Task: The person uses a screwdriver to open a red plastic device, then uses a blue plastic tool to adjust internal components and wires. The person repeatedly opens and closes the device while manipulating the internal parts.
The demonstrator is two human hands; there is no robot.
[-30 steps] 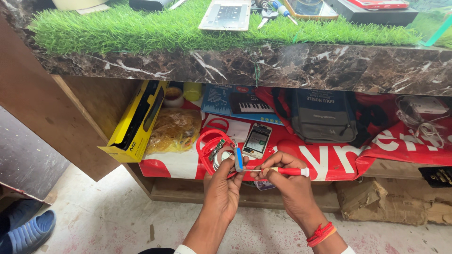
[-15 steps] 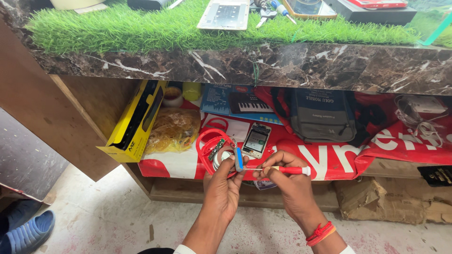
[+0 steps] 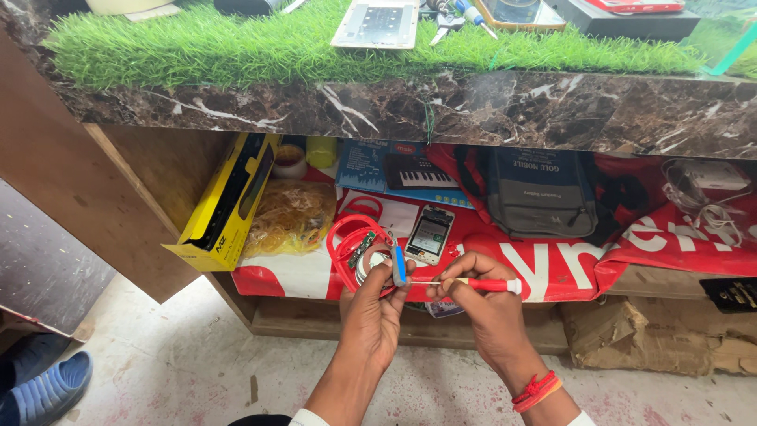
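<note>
My left hand [image 3: 378, 312] holds a small blue and grey device [image 3: 398, 265] upright, with a red cable loop [image 3: 347, 241] and a small green circuit board [image 3: 362, 249] hanging behind it. My right hand [image 3: 481, 304] grips a red-handled screwdriver [image 3: 481, 284] held level, its thin tip pointing left and touching the small device. A red and orange band [image 3: 538, 390] circles my right wrist. Both hands work in front of the lower shelf under a dark marble counter edge [image 3: 410, 106].
On the red cloth shelf [image 3: 568, 264] lie a phone without its back [image 3: 430, 234], a bag of rubber bands [image 3: 290, 217], a yellow box [image 3: 229, 205], a grey pouch [image 3: 540, 193] and white cables [image 3: 706, 197]. Green turf [image 3: 236, 47] tops the counter. A blue shoe [image 3: 39, 379] is at lower left.
</note>
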